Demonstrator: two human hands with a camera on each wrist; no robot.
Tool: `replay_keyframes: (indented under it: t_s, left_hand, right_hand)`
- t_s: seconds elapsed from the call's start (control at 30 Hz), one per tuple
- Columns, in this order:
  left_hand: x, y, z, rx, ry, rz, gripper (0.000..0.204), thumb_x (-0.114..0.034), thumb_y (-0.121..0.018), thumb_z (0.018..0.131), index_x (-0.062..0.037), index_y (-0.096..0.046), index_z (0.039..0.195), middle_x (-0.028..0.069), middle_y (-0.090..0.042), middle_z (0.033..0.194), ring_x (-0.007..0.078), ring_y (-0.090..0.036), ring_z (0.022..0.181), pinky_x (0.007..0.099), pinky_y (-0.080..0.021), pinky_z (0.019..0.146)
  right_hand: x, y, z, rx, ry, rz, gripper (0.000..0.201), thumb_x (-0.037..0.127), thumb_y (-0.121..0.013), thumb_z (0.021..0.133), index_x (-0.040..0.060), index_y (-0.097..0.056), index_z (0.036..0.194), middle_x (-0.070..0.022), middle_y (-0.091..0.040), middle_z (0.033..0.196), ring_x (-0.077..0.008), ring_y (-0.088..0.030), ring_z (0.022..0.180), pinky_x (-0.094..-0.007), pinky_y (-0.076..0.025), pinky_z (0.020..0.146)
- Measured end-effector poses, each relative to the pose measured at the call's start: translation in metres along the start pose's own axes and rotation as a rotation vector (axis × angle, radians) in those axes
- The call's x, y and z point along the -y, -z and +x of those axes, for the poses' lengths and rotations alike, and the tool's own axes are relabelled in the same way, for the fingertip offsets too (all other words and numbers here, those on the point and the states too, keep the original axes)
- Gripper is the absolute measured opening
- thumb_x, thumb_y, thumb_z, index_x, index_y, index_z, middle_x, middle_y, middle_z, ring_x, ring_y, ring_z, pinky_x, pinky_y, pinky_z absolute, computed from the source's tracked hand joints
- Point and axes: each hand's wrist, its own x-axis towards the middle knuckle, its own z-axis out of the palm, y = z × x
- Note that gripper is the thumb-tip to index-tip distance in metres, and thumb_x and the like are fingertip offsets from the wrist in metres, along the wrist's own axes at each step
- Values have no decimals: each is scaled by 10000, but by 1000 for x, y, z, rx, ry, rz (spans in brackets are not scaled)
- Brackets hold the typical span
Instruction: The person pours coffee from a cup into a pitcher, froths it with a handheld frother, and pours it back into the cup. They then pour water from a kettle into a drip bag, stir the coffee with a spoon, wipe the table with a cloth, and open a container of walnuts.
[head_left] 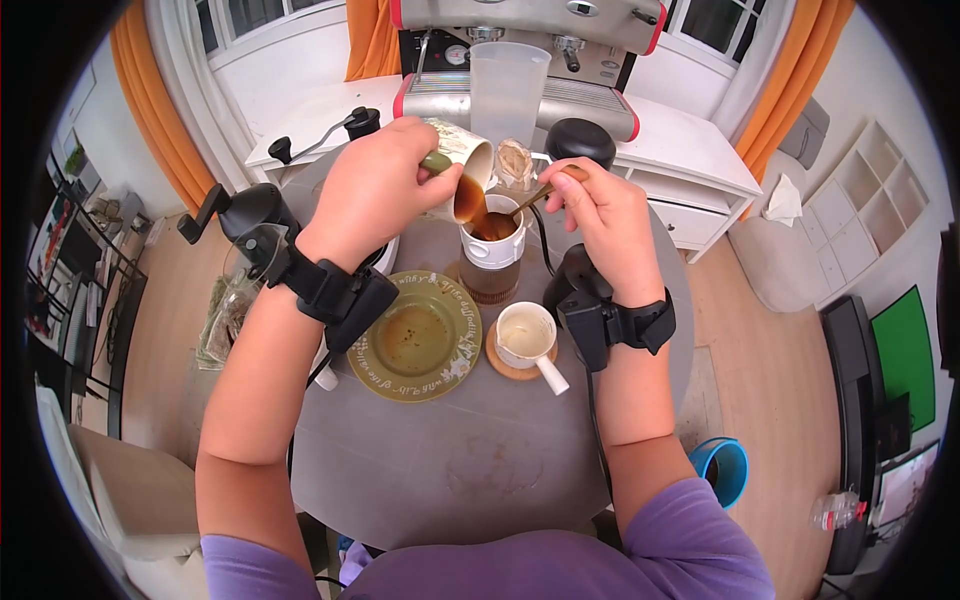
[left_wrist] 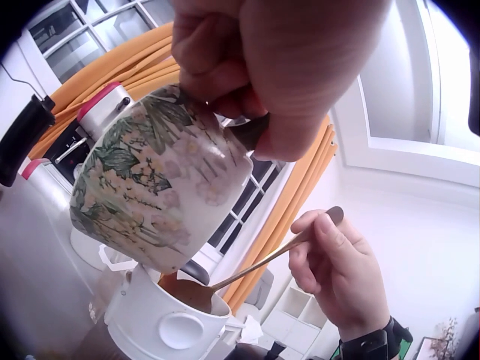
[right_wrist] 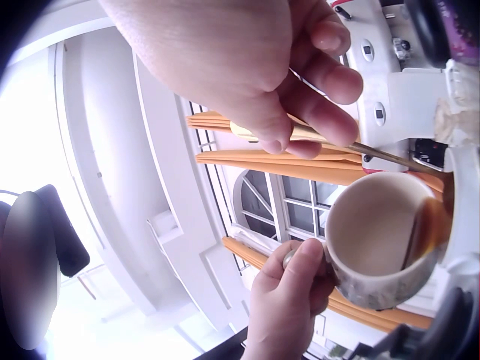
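My left hand [head_left: 372, 190] grips the green handle of a floral cup [left_wrist: 161, 176], tilted steeply. Brown liquid [head_left: 467, 200] runs over its lip into a white-topped vessel [head_left: 492, 250] with a ribbed brown lower part. Between thumb and fingers, my right hand [head_left: 612, 220] pinches a gold-brown spoon [left_wrist: 259, 264], whose bowl dips in the vessel's mouth. In the right wrist view, some liquid still lies inside the tilted cup [right_wrist: 371, 225]. Nearest me stand an olive plate [head_left: 460, 340] with a brown stain and a small white handled cup [head_left: 525, 335] on a round wooden coaster.
Behind the vessel rise a translucent pitcher [head_left: 508, 90] and a silver espresso machine [head_left: 610, 90]. A black hand grinder [head_left: 255, 212] stands left. A black cord [head_left: 592, 420] crosses the grey table [head_left: 400, 470]. A blue bin [head_left: 728, 470] is on the floor at right.
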Motion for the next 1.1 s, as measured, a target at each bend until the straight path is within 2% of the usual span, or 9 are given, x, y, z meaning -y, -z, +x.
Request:
replay_keyframes:
  t_s: [0.4, 0.47, 0.5, 0.57, 0.73, 0.93, 1.0, 1.03, 1.1]
  left_hand:
    - [-16, -8, -2, 16, -409, 323, 227, -199, -645, 682, -39, -488, 711, 80, -490, 738, 255, -542, 598, 345, -456, 539]
    - [-17, -9, -3, 18, -440, 311, 225, -197, -647, 677, -40, -490, 712, 76, -485, 742, 249, -541, 599, 340, -456, 540]
    - [-17, -9, -4, 19, -471, 300, 224, -196, -650, 671, -42, -492, 713, 73, -481, 745, 243, -539, 601, 335, -456, 540]
    - [-19, -8, -4, 17, -504, 297, 221, -191, -650, 670, -42, -493, 715, 70, -480, 749, 238, -538, 608, 330, -455, 542]
    - [-17, -7, -6, -11, -571, 282, 212, -177, -651, 667, -45, -492, 714, 66, -474, 747, 227, -530, 618, 323, -454, 547]
    - [-12, -9, -17, -144, -476, 190, 218, -147, -659, 669, -43, -469, 699, 67, -505, 754, 244, -518, 621, 328, -437, 545]
    - [-7, -10, -25, -221, -299, 81, 209, -118, -658, 684, -30, -470, 710, 73, -498, 743, 235, -502, 588, 308, -415, 537]
    - [-5, -12, -31, -221, -297, 81, 209, -118, -658, 684, -30, -470, 710, 73, -498, 743, 235, -502, 588, 308, -415, 537]
    - [-1, -14, -45, -375, 57, -138, 196, -108, -645, 733, -12, -474, 728, 41, -475, 675, 170, -481, 554, 283, -377, 500]
  right_hand:
    - [-2, -2, 0, -9, 33, -60, 184, 203, -514, 858, 52, -609, 903, -65, -595, 660, -186, -579, 594, -283, -439, 568]
    - [-4, -3, 1, -9, 93, -52, 163, 163, -502, 877, 50, -619, 896, -11, -574, 627, -58, -454, 495, -208, -384, 484]
    - [-3, -2, 0, -9, 93, -52, 163, 163, -502, 877, 50, -619, 896, -11, -574, 627, -58, -454, 495, -208, -384, 484]
    - [-1, -2, 0, 11, 39, -73, 187, 212, -509, 860, 59, -612, 886, -61, -599, 663, -198, -585, 609, -288, -442, 576]
    - [-1, -1, 0, 9, 55, -75, 182, 212, -509, 860, 66, -615, 883, -62, -602, 663, -196, -589, 611, -286, -444, 578]
    - [2, -4, -2, 42, 36, -73, 179, 211, -515, 858, 63, -613, 880, -69, -603, 659, -198, -592, 605, -291, -447, 570]
    - [-2, -9, -1, 83, 33, -78, 180, 212, -518, 857, 60, -612, 878, -73, -607, 663, -200, -596, 608, -293, -448, 568]
    - [-5, -12, 0, 124, 54, -60, 183, 216, -521, 854, 59, -611, 879, -77, -609, 668, -205, -599, 611, -295, -449, 566]
    - [-9, -15, 1, 167, 75, -42, 185, 221, -525, 852, 59, -610, 880, -81, -611, 673, -211, -601, 614, -298, -451, 565]
